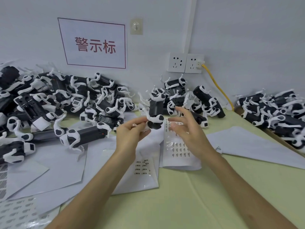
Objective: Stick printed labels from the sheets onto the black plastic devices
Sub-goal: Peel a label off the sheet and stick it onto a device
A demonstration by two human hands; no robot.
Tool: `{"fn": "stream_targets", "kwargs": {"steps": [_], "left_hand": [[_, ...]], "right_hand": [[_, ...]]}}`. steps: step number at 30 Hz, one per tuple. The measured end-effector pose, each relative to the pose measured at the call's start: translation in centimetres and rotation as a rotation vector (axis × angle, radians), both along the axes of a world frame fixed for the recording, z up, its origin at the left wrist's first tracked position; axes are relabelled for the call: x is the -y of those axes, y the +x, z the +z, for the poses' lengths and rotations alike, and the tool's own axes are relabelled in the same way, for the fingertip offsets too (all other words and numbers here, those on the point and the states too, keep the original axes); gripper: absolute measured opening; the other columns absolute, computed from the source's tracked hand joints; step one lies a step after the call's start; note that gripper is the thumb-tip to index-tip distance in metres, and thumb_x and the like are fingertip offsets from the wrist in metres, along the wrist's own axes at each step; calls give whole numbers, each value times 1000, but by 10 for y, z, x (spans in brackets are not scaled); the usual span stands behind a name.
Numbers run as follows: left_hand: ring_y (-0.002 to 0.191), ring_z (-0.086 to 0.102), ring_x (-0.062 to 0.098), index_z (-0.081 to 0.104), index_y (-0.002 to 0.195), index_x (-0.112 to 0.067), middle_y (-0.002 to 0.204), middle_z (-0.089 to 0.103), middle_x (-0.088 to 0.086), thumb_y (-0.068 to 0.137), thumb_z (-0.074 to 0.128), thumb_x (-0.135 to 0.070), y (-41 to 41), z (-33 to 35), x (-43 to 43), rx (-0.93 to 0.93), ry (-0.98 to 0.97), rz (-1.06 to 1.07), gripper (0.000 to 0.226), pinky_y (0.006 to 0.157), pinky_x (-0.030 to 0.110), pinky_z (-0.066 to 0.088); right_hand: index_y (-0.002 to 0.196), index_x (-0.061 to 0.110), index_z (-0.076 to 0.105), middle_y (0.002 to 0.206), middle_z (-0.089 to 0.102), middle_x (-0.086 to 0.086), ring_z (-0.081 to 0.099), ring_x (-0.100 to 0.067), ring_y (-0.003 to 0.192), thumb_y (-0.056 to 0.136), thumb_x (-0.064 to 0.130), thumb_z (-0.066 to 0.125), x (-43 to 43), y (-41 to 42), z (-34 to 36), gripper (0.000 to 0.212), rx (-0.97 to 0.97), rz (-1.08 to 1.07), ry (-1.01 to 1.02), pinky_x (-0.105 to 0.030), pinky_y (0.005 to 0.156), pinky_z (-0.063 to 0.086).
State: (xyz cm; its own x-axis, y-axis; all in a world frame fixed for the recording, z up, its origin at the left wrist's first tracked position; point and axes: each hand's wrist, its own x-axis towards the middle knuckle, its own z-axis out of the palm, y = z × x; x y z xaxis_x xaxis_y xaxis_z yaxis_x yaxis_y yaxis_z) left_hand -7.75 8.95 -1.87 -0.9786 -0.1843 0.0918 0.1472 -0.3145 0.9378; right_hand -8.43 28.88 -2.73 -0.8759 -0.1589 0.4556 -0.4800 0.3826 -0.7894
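My left hand (132,131) grips the near end of a black plastic device with white legs (155,111) and holds it up above the table. My right hand (188,129) hovers just to its right with fingers spread and relaxed, holding nothing that I can make out. Below both hands lie two label sheets: one with rows of small printed labels (179,151) under my right hand, and another (143,167) nearer to me.
A big heap of the same black-and-white devices (54,103) covers the left of the table, a smaller heap (189,100) sits by the wall, another (277,113) at the right edge. Blank sheets (257,146) lie around. A yellow cable (217,86) runs from the wall socket.
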Motion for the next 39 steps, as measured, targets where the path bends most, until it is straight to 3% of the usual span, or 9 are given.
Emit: {"fn": "stream_targets", "kwargs": {"steps": [4,7,11,16,19,25,30,34,39], "left_hand": [[90,70,21,83,87,-22,92,78,2,94,64,7,5,-4,-11,-103,-90,-168,35,84,25,60],[103,70,13,80,103,-23,110,78,-7,93,64,2,10,-6,-16,-168,-254,-295,31,100,32,54],[118,66,11,72,119,-23,118,76,-7,84,59,-17,10,-1,-15,-109,-224,-383,38,101,35,51],[109,71,21,56,129,-20,113,76,-1,103,54,-38,5,8,-3,-65,-5,-49,32,89,37,55],[94,74,12,59,124,-30,104,74,-16,90,64,-51,5,8,4,-191,-196,-105,40,79,31,60],[76,73,16,65,119,-16,109,72,10,92,74,-15,6,0,-8,-157,-256,-159,29,74,30,62],[72,72,18,65,116,-9,92,69,3,94,72,-15,3,-1,-5,-42,-32,-178,24,80,30,61],[72,71,22,63,119,-6,86,70,-1,95,70,-16,1,4,2,76,182,-315,27,83,33,62],[77,67,3,65,109,-12,99,66,-2,91,73,-21,2,0,-1,12,-155,-189,21,76,29,58]], "right_hand": [[156,34,26,130,68,10,66,-9,117,90,49,57,8,2,4,74,129,116,-237,-31,94,55],[153,29,34,122,72,12,66,-7,116,95,31,65,5,1,6,66,67,54,-314,-24,94,55],[158,26,26,113,76,8,69,-11,112,90,21,75,-1,-4,5,84,5,-6,-396,-34,100,53],[157,44,21,109,72,19,65,-10,112,70,33,85,-6,-3,4,109,-282,-180,-42,-36,99,51],[159,32,22,114,66,29,60,-15,117,71,26,84,-3,-3,5,108,-430,-183,149,-57,102,44],[160,33,20,125,61,30,49,-4,123,73,20,88,-2,-1,0,110,-381,-155,236,-52,108,38],[160,36,16,144,48,20,43,4,135,78,41,76,-6,-2,3,101,-164,-76,22,-24,110,35],[157,33,26,137,57,4,57,-7,125,82,35,73,-7,-1,6,88,-140,-80,-117,-37,111,44],[153,22,33,118,66,24,61,-1,117,84,16,72,-5,2,13,79,-112,-2,-323,-54,98,54]]}}
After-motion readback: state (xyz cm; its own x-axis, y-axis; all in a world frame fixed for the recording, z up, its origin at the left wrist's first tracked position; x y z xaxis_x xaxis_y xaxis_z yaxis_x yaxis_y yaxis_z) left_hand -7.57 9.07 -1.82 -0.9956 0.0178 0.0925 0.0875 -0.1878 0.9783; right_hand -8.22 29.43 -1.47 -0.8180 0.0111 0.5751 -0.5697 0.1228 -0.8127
